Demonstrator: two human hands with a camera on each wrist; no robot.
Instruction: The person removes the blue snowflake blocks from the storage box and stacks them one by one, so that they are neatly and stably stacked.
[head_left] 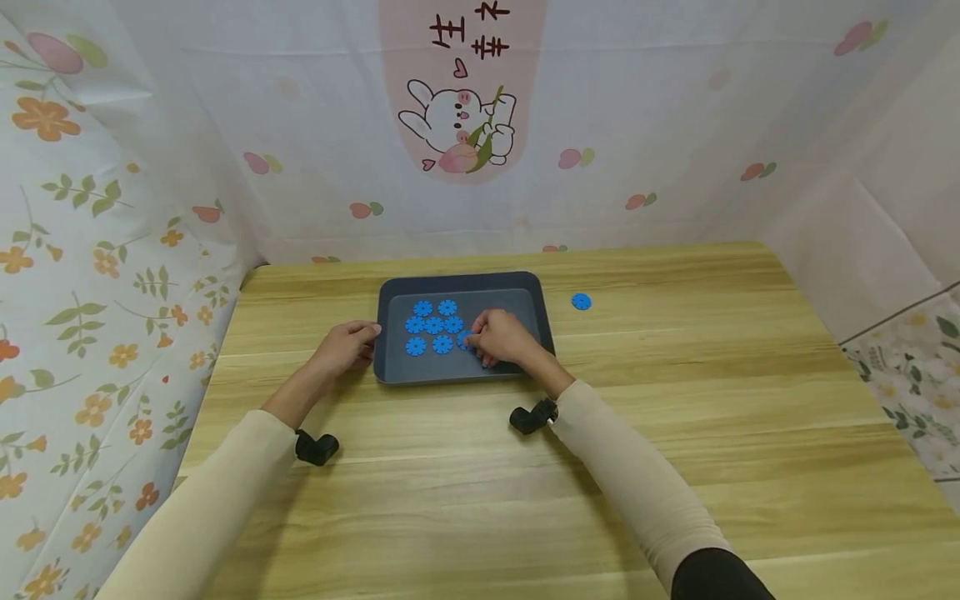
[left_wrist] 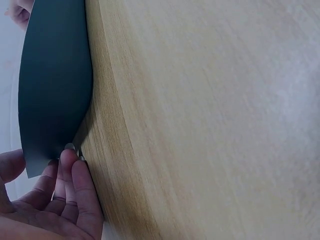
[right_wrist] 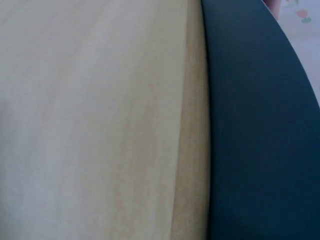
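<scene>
A dark blue-grey rectangular tray [head_left: 459, 283] lies on the wooden table, with several flat blue notched discs [head_left: 416, 346] grouped in its left and middle part. My left hand [head_left: 345, 350] grips the tray's left edge; in the left wrist view the thumb is at the rim and the fingers are against the outer wall [left_wrist: 55, 80]. Inside the tray, my right hand [head_left: 504, 337] pinches one blue notched disc [head_left: 462, 340] at the right end of the nearest row; the fingers partly cover it. Only the tray's outer side [right_wrist: 260, 130] shows in the right wrist view, without the right hand.
Right of the tray, a single blue notched disc [head_left: 581, 302] lies on the wooden table [head_left: 712, 400]. Black wrist mounts [head_left: 317, 448] sit on both forearms. Patterned cloth [head_left: 637, 117] hangs behind the table and along its left and right sides.
</scene>
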